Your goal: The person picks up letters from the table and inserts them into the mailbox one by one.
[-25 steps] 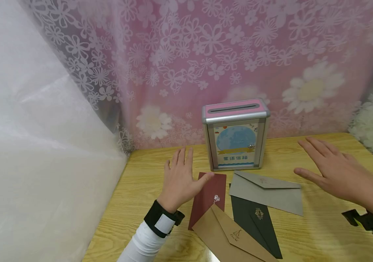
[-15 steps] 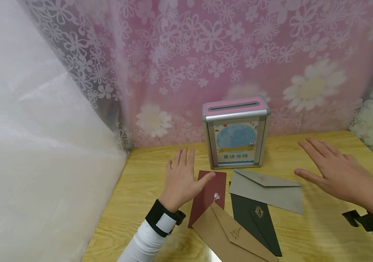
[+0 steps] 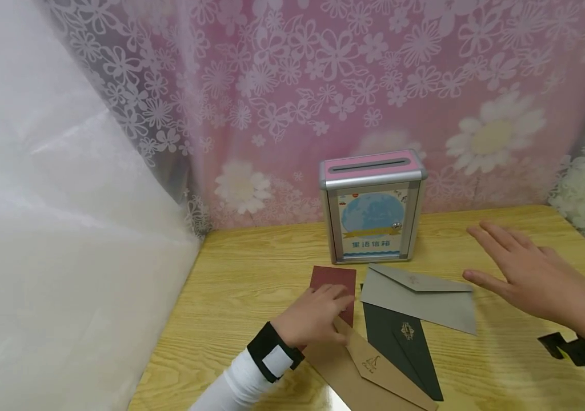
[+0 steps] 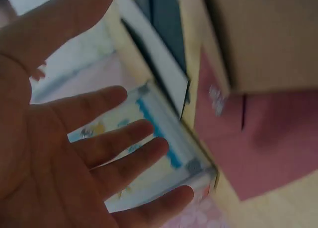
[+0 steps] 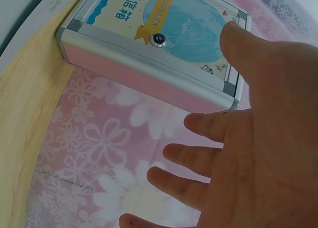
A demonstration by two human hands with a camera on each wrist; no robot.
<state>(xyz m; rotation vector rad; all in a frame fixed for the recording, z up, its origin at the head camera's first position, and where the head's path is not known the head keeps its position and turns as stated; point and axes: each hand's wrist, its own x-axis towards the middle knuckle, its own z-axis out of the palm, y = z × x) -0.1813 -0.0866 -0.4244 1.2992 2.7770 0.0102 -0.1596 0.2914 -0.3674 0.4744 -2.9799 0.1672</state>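
Over the maroon envelope and the upper corner of the kraft-brown envelope, my left hand reaches with fingers bent down in the head view. The left wrist view shows its palm and spread fingers, with nothing held. Whether the fingertips touch paper cannot be seen. A black envelope lies to the right, partly covered by a grey envelope and the brown one. My right hand is held flat, fingers extended, to the right of the grey envelope and holds nothing.
A silver-framed letter box with a pink top, a slot and a front lock stands upright behind the envelopes. The wood-grain table ends against a pink floral curtain. White sheeting hangs at left.
My left hand has turned and come down and to the right, from beside the maroon envelope to over it, its fingers bending. The right hand has hardly moved.
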